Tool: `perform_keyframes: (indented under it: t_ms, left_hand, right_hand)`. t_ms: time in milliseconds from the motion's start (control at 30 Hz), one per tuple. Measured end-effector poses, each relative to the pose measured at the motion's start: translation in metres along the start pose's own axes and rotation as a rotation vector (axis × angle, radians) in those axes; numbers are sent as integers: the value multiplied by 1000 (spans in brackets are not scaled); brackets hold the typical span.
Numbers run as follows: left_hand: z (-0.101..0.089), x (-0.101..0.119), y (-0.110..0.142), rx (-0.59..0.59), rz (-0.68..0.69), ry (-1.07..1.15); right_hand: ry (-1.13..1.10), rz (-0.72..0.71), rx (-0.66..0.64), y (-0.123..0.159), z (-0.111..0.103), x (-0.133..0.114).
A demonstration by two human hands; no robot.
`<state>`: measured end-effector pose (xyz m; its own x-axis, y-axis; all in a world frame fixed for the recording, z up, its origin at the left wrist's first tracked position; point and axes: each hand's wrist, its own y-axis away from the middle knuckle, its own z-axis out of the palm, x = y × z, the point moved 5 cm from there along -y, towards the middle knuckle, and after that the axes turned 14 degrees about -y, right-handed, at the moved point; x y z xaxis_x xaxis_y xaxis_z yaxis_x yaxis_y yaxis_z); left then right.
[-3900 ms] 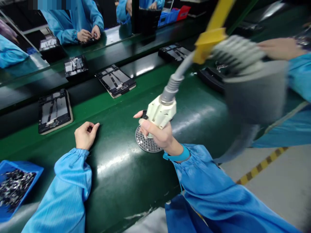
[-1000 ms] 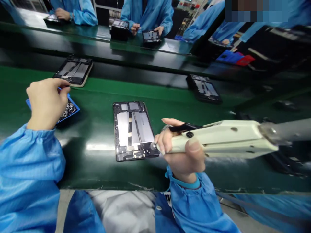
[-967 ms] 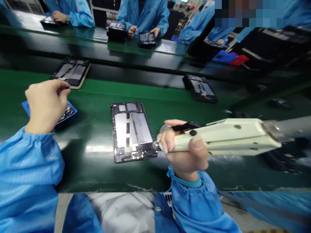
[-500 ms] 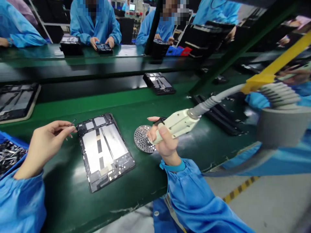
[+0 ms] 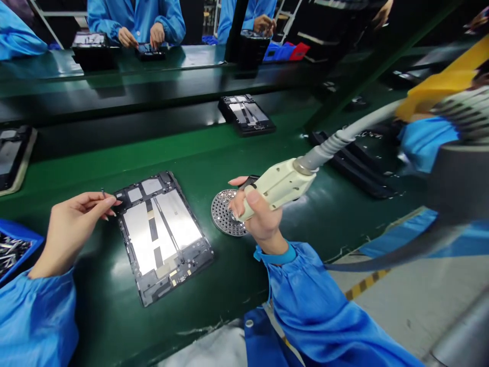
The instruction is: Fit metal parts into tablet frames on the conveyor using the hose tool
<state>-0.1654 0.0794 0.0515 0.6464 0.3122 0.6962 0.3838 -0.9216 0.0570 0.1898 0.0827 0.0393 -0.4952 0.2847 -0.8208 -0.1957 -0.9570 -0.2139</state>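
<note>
An opened tablet lies on the green bench, its silvery inner plates and dark ribbon strips exposed. At its upper left corner, my left hand pinches a small dark part between thumb and fingers; most of that part is hidden. My right hand is wrapped round a pale green electric screwdriver, which tilts down to the left. Its tip is hidden behind my fingers. Just beneath it lies a round metal screw plate full of small holes, partly covered by my right hand.
A blue bin of small metal parts stands at the left. Another opened tablet lies farther back, and one more at the far left. A grey cable leads up to a yellow arm. Co-workers in blue sleeves work opposite.
My left hand has brought the small part slightly closer, onto the tablet's upper left corner. My right hand keeps its hold on the screwdriver. The view has tipped down a little.
</note>
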Motion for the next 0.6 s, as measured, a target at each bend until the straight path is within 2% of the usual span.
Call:
perform_keyframes:
  t_ms: [133, 333, 467, 600]
  left_hand:
    - [-2, -4, -3, 50, 37, -33]
    - [-1, -17, -19, 7, 92, -96]
    - [1, -19, -26, 13, 120, -8]
    - [3, -27, -34, 61, 70, 82]
  right_hand:
    - [-5, -13, -2, 0, 1, -2]
    - [22, 32, 1, -1, 0, 4]
    - [22, 46, -1, 1, -1, 1]
    - [-45, 58, -1, 1, -5, -10]
